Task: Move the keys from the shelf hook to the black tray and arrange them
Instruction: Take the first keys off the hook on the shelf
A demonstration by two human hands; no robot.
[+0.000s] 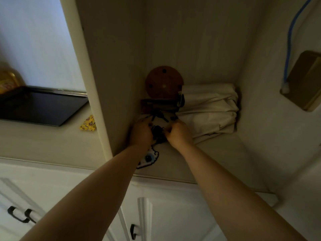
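Both hands are working inside the dim shelf nook: the left hand (141, 132) and right hand (178, 133) are curling their fingers around the dark bunch of keys (158, 132), which is sitting between them below the hook (180, 100) (whether it is clear of the hook, I cannot tell). Light, stiff, jangly metal; gripping the ring looks best. The black tray (41, 108) is waiting on the counter (43, 141), well apart to the left.

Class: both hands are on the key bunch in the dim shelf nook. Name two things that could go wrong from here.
1. The keys sit bunched between the left hand and right hand; some could slip out, perhaps into the folded cloth.
2. The black tray lies beyond the partition panel, which the bunch could strike.
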